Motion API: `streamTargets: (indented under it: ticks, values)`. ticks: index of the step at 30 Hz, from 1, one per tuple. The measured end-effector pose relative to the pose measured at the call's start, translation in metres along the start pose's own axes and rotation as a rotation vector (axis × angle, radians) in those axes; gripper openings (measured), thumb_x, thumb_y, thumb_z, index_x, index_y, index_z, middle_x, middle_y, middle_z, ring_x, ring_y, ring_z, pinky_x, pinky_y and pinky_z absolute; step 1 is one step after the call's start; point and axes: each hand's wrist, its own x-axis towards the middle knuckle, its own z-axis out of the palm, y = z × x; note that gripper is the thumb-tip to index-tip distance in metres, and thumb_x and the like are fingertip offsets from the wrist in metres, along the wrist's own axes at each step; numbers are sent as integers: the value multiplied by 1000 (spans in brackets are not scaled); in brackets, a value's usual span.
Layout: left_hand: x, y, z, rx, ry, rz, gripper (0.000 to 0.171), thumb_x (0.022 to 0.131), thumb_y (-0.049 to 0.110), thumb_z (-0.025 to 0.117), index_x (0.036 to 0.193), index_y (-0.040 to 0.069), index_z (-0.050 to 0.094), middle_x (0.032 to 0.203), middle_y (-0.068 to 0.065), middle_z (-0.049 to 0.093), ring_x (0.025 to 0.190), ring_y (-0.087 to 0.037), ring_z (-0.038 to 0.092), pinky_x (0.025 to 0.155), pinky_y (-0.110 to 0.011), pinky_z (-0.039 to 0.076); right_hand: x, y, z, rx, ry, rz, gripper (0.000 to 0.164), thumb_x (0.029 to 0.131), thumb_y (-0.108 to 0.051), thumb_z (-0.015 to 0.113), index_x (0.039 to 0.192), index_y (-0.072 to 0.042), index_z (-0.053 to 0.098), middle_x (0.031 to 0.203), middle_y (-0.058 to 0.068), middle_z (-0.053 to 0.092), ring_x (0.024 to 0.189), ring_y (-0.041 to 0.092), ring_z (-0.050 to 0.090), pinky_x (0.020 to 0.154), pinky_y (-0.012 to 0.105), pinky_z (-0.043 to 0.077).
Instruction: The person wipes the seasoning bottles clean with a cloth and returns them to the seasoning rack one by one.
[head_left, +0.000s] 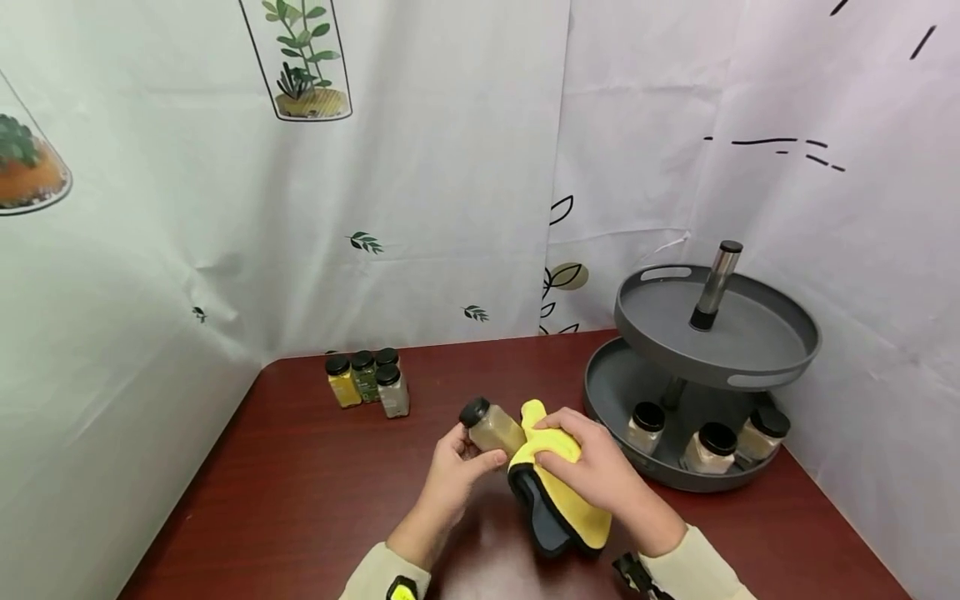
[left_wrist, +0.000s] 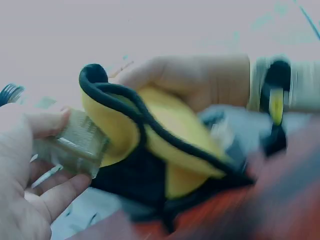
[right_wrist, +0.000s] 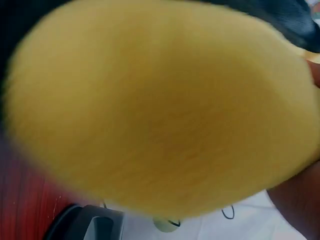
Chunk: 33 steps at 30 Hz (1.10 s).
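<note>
Tilted in my left hand (head_left: 452, 471) is a spice jar (head_left: 495, 427) with a black lid and pale tan contents. The fingers and thumb grip its sides, and the lid points up and left. My right hand (head_left: 588, 462) holds a folded yellow cloth (head_left: 581, 508) with black edging and a grey underside. The cloth meets the base end of the jar. In the left wrist view the jar (left_wrist: 80, 142) shows against the yellow fold, with the lid partly cut off. Blurred yellow cloth (right_wrist: 165, 110) fills most of the right wrist view.
A grey two-tier round tray (head_left: 780, 367) stands at the right; several black-lidded jars sit on its lower tier, including one jar (head_left: 710, 450) in front. More spice jars (head_left: 392, 393) cluster at the back left of the dark red table (head_left: 300, 500). A white printed curtain (head_left: 450, 167) hangs behind.
</note>
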Motion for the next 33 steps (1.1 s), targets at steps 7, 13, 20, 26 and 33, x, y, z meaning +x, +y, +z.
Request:
streamTargets:
  ticks: [7,13,20,26,33]
  values:
    - [-11,22,29,-544,74,-213,40,90,7,56,124,-1,38,103,-12,59,86,-20,62,71,-32,53,-9,-29,-8,187,220,-231,37,73,8,69,105,-6,62,99,5,57,81,16,53,65,24,48]
    - [-21,39,49,-732,31,-203,29,96,14,46,122,2,38,103,-11,59,92,-17,61,77,-29,51,-14,-46,-8,157,386,-497,37,68,13,66,103,2,62,98,13,56,84,18,52,72,19,46]
    - [-30,53,65,-790,88,-181,40,96,21,48,125,1,30,111,-10,51,104,-16,56,91,-31,41,-19,-55,-3,55,469,-641,22,79,-5,64,101,0,64,96,14,56,86,21,52,80,19,45]
    - [-30,55,67,-693,140,-156,38,96,21,48,123,1,31,112,-7,51,103,-12,55,95,-29,39,-23,-78,-13,48,387,-641,32,65,7,63,96,-1,65,91,9,57,82,19,52,75,20,42]
    - [-33,64,66,-670,51,-81,37,95,15,50,123,-2,33,107,-10,56,96,-15,59,82,-29,48,-25,-89,-23,70,382,-582,28,71,8,63,98,1,62,93,11,56,81,18,54,73,18,46]
